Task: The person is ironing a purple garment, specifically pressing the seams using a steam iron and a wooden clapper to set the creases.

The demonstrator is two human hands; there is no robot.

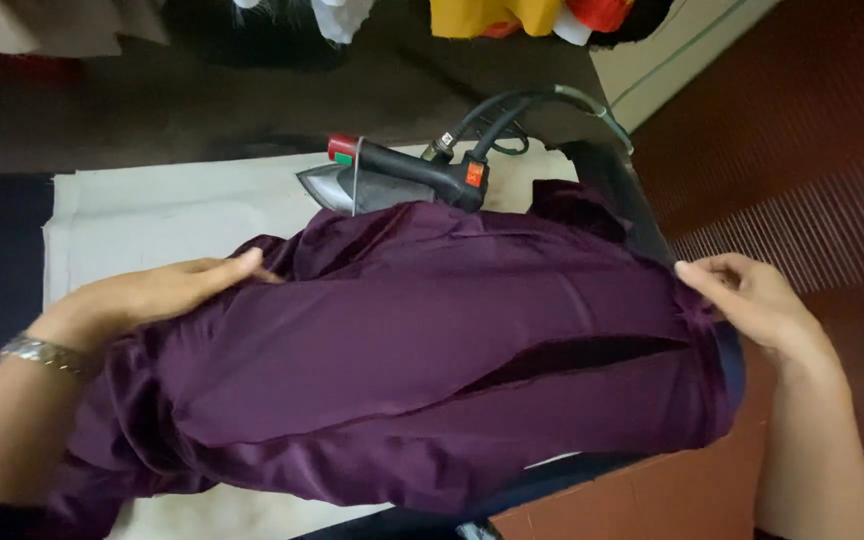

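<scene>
A shiny dark purple garment (432, 340) lies spread across the ironing table. My left hand (152, 295), with a metal watch on the wrist, rests flat on the garment's left part, fingers stretched out. At the garment's right edge, by the table end, my right hand (752, 295) pinches the cloth between thumb and fingers. A long slit or fold opening runs through the garment's middle right.
A steam iron (392, 180) with a black handle and red and green buttons stands behind the garment, its hoses (512, 110) leading off to the back. A white cloth (152, 215) covers the table. Coloured fabrics (512, 15) lie at the back. Reddish floor (802, 130) is on the right.
</scene>
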